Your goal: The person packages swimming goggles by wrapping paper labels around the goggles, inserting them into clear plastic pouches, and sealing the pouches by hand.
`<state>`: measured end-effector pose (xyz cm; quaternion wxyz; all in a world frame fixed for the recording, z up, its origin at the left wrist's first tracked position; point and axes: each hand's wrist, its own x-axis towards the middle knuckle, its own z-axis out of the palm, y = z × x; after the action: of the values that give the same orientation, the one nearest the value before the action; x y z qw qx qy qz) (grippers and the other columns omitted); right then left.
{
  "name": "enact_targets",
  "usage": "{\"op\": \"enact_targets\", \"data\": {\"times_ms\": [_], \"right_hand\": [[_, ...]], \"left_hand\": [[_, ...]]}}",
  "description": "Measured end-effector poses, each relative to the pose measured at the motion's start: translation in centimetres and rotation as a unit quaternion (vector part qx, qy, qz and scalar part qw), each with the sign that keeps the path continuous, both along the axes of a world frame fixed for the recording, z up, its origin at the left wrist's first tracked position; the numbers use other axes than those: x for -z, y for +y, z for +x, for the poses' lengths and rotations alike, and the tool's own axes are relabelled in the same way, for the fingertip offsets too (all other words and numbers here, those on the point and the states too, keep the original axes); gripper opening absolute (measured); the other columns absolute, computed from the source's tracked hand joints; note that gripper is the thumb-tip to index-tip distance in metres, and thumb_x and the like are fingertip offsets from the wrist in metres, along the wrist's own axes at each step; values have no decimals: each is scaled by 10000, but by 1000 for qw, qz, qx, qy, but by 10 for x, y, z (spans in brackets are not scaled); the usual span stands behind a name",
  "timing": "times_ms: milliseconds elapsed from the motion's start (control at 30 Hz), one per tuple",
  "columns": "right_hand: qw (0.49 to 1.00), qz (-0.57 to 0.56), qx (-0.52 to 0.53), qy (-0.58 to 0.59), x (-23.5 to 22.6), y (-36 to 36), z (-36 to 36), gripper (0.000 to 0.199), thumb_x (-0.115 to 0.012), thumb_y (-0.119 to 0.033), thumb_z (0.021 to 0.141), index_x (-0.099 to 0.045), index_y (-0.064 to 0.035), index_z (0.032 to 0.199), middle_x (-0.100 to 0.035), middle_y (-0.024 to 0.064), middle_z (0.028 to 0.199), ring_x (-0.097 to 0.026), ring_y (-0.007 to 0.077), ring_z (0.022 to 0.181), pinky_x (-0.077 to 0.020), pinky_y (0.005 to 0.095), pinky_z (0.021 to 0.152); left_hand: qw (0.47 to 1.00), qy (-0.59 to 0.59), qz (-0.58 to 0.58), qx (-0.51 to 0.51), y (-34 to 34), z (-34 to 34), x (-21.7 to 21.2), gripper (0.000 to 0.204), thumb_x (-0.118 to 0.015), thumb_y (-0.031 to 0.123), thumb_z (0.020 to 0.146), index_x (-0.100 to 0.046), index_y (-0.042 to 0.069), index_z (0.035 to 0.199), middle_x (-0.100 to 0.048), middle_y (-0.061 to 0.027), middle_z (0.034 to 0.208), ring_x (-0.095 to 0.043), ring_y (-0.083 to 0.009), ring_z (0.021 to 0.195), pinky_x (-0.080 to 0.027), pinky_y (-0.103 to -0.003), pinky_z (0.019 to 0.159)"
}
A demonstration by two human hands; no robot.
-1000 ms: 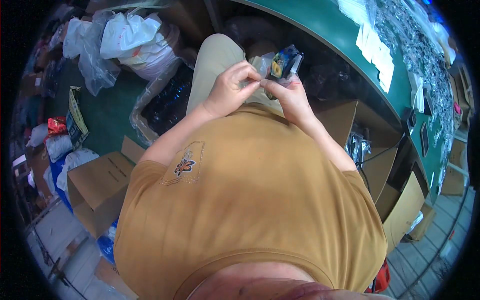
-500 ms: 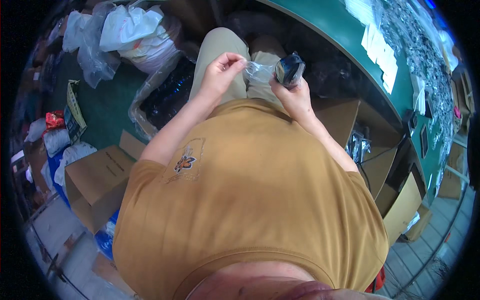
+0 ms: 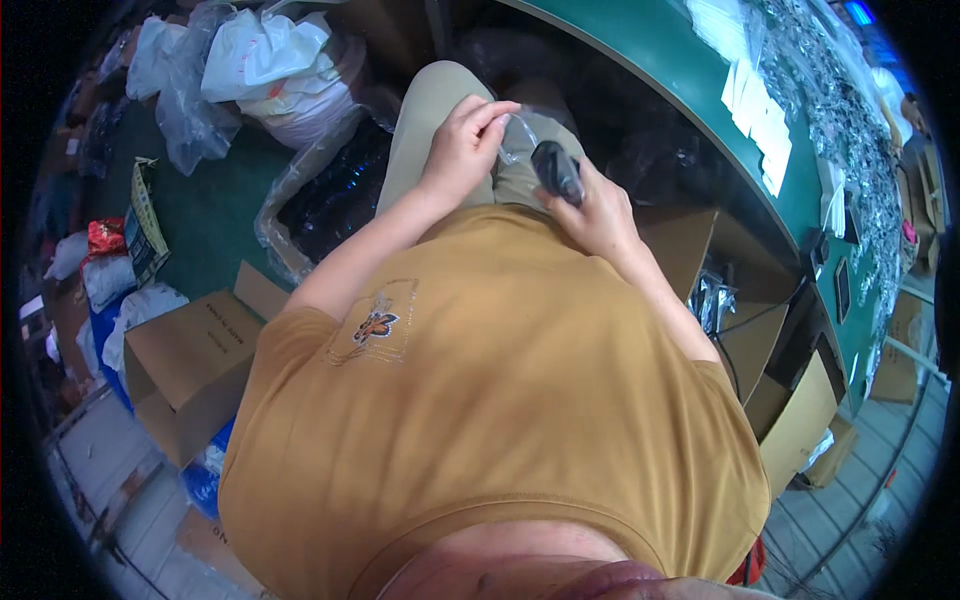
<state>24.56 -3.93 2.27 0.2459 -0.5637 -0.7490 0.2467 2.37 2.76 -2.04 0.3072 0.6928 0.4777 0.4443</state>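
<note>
A: Clear plastic, thin and crinkled, formed the small bag (image 3: 517, 132) held over the lap. Where did each hand sit?

B: The left hand (image 3: 462, 143) was at the left of the bag, its fingers (image 3: 492, 112) pinched shut on the bag's upper edge. The right hand (image 3: 597, 208) lay just to the right, fingers curled closed around a dark oval device (image 3: 556, 170), which touched the bag's lower right side.

A: And the surroundings?

B: The green counter (image 3: 700, 75) curved across the far right, carrying white paper slips (image 3: 757, 118) and a spread of silvery small parts (image 3: 838, 110). At the left, on the floor, stood an open cardboard box (image 3: 190, 355); farther off lay white plastic sacks (image 3: 265, 60) and a tray of dark packets (image 3: 335, 190).

A: How would the step in hand be done well?

B: As a judgement only: the film looked slippery and easily torn, so the pinch was best kept near the mouth, with the pull gentle and along the bag's length. The device was best steadied in the palm and kept close to the lap, so that a slip would end on the trousers (image 3: 430, 110), not the floor.
</note>
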Motion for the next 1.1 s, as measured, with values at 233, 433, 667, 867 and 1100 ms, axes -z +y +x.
{"op": "enact_targets", "data": {"times_ms": [233,433,667,867,1100], "right_hand": [[972,5,-121,-204,-12,4,9,303,-720,-281,866,-570,-22,916,-694,200,783,-701,376,721,-559,471,648],[975,-63,-93,-193,1,17,-1,342,-697,-333,908,-627,1,907,-703,205,786,-707,369,739,-566,468,684],[729,-521,-80,436,34,33,0,306,-636,-357,997,-629,-51,987,-604,50,713,-554,171,568,-449,293,517],[682,-481,-17,550,27,22,-13,202,-678,-246,963,-617,-60,1014,-608,53,724,-596,162,590,-455,290,511],[942,-168,20,289,59,19,-15,232,-724,-291,909,-668,-66,895,-682,23,783,-621,106,697,-475,282,617]], "left_hand": [[997,-16,-52,57,-13,14,-17,203,-660,130,960,-710,39,1134,-664,-111,966,-671,-249,821,-544,-367,754],[995,37,-37,90,-26,3,-27,111,-724,113,920,-694,28,984,-679,-97,981,-677,-237,926,-535,-353,786],[974,122,166,99,-31,-6,-26,93,-716,122,890,-682,51,940,-674,-70,960,-635,-285,949,-499,-406,852],[991,6,32,131,-36,3,-19,84,-695,102,912,-658,42,958,-683,-91,965,-645,-308,960,-495,-404,861],[984,62,47,162,-35,6,-16,47,-673,51,930,-646,24,958,-669,-106,984,-648,-293,963,-503,-374,865]]}}
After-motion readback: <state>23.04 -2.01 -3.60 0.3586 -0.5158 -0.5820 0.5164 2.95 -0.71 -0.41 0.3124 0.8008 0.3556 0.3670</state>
